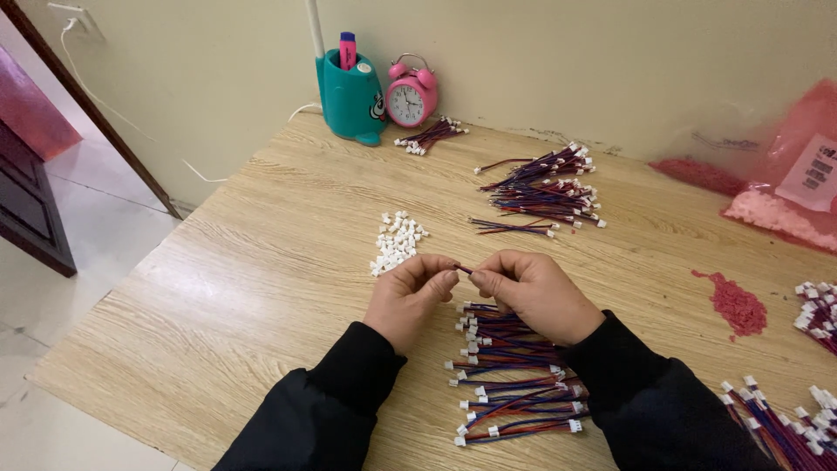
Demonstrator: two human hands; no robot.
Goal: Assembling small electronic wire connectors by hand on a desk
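My left hand (pixel 410 292) and my right hand (pixel 534 292) meet over the wooden table (pixel 261 288), fingertips pinched together on a short red and blue wire (pixel 463 269) between them. Whether a connector sits under the left fingertips is hidden. Just below the hands lies a pile of red and blue wires with white plug ends (pixel 514 384). A small heap of loose white plastic connectors (pixel 397 242) rests just beyond my left hand.
More wire bundles (pixel 545 187) lie farther back, one small bundle (pixel 429 136) by a pink alarm clock (pixel 411 93) and a teal pen holder (pixel 351 98). Pink granules (pixel 737 303), pink plastic bags (pixel 789 187) and further wires (pixel 785 419) sit at the right.
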